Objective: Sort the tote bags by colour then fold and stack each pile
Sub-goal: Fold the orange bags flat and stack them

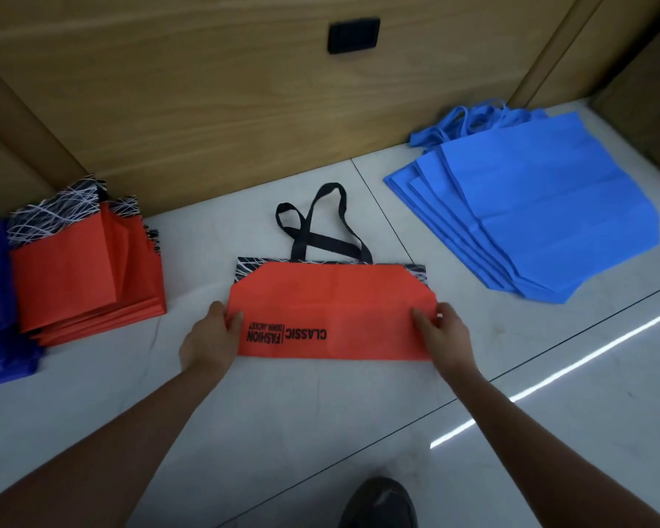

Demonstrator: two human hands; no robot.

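Folded red tote bag (332,310) lay flat between both hands — left hand (206,339) pinched its left edge, right hand (444,337) pinched its right edge, handles pointing far.

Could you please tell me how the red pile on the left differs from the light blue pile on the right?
The red pile is made of folded bags, compact and fairly tall; the light blue pile holds unfolded bags, lying flat and fanned out. The red pile shows black-and-white scribble trim at its far edge, while the light blue pile is plain, with matching blue handles bunched towards the wall. Both rest on the pale floor beside the wooden wall.
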